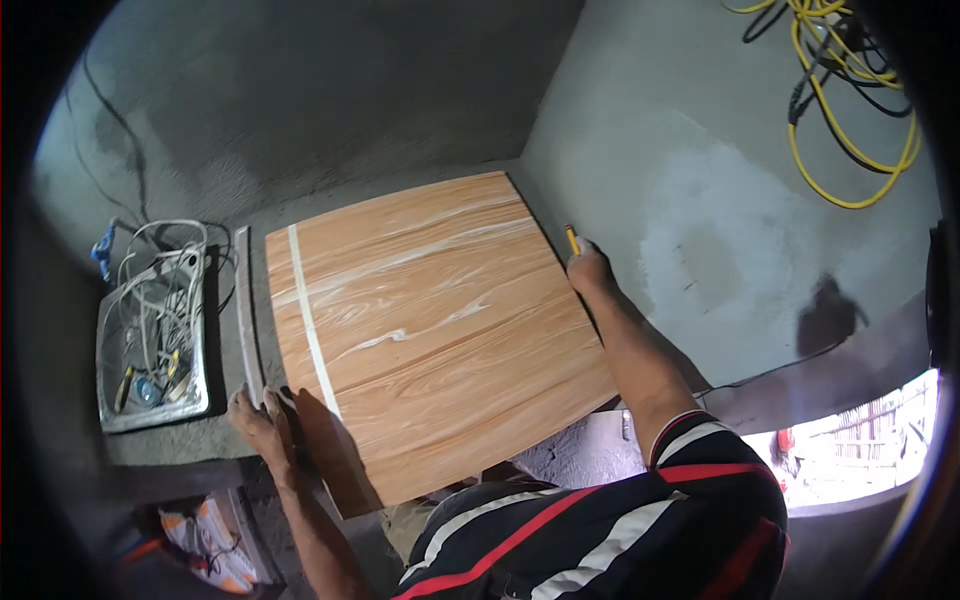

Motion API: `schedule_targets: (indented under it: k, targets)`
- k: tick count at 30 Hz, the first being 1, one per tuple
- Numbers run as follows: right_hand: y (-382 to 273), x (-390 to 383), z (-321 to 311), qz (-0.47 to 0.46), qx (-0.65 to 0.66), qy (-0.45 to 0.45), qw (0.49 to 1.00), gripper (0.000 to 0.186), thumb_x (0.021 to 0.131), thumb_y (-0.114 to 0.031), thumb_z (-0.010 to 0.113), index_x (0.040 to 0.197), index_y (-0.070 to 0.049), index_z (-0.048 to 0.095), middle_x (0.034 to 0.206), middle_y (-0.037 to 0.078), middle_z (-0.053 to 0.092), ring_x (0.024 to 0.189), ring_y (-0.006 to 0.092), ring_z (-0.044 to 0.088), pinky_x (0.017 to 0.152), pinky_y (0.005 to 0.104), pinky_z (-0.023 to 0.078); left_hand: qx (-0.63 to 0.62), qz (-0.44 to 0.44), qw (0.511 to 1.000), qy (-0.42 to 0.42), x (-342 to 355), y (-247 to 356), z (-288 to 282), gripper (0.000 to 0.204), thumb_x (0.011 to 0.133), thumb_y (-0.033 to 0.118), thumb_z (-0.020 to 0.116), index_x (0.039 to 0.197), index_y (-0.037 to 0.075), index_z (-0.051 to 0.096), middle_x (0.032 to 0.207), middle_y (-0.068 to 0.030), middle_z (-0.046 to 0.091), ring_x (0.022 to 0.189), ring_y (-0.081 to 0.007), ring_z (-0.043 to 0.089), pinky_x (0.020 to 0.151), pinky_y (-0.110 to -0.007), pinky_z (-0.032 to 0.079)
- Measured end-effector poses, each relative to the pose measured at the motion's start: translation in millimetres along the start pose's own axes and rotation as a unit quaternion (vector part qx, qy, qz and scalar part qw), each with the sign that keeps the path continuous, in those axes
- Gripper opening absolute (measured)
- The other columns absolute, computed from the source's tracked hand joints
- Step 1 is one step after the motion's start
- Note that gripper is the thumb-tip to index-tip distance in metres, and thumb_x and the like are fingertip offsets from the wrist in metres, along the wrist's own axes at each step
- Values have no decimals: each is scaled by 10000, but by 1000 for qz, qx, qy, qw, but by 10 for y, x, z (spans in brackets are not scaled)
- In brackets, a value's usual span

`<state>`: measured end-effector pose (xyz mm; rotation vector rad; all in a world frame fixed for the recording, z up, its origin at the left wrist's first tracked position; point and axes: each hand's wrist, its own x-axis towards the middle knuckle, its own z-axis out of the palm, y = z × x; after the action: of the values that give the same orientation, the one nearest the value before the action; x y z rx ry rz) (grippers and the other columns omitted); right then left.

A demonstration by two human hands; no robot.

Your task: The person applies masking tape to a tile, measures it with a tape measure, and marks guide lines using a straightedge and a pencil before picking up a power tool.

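A large board [440, 330] with a light wood-grain face lies on a grey ledge in front of me, its near edge close to my body. One pale stripe [313, 340] runs along its left side. My left hand [262, 425] is beside the board's left edge, closed on the near end of a long, narrow metal straightedge [247, 310]. At the board's right edge is my right hand [590, 268], closed around a yellow pencil [572, 240] whose end sticks up past the fingers. Part of that hand's grip is hidden from view.
A metal tray [155, 415] of tangled cables and small tools stands on the ledge [225, 440] at left. Yellow and black cables [850, 170] hang on the right wall. Orange-and-white bags [205, 545] lie below the ledge. A bright opening [860, 450] shows at lower right.
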<state>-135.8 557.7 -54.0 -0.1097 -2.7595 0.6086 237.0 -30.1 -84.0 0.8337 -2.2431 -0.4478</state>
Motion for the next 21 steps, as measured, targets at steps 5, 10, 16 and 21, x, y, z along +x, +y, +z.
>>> schedule_targets:
  k: [5, 10, 16, 21]
  targets:
    - [181, 125, 128, -35, -113, -35, 992, 506, 994, -89, 489, 1486, -102, 605, 1277, 281, 699, 1205, 441, 668, 1058, 512, 522, 0, -32, 999, -4, -304, 26, -464, 442, 969, 217, 733, 1318, -36, 635, 1270, -245, 634, 1201, -435, 584, 1043, -502, 458]
    - [122, 161, 366, -81, -149, -118, 978, 391, 1009, -100, 474, 1336, -41, 681, 1253, 292, 693, 1187, 452, 664, 1048, 525, 524, 25, -102, 994, 13, -559, -114, -894, 408, 964, 213, 734, 1279, -34, 659, 1251, -233, 660, 1186, -412, 606, 1035, -493, 466]
    - [-115, 210, 122, -122, -183, -99, 970, 294, 971, -125, 563, 1199, -15, 712, 1149, 281, 711, 1098, 468, 683, 960, 546, 555, -19, -157, 987, 26, -865, -282, -1119, 328, 925, 137, 754, 1205, -24, 697, 1140, -187, 690, 1126, -352, 646, 987, -444, 506]
    - [-575, 140, -132, -194, -88, -30, 977, 403, 995, -207, 669, 1364, -46, 662, 1355, 249, 659, 1237, 420, 642, 1047, 490, 530, 5, -175, 984, 15, -1031, -328, -1183, 361, 943, 215, 764, 1230, 1, 718, 1217, -173, 704, 1175, -336, 651, 1035, -441, 498]
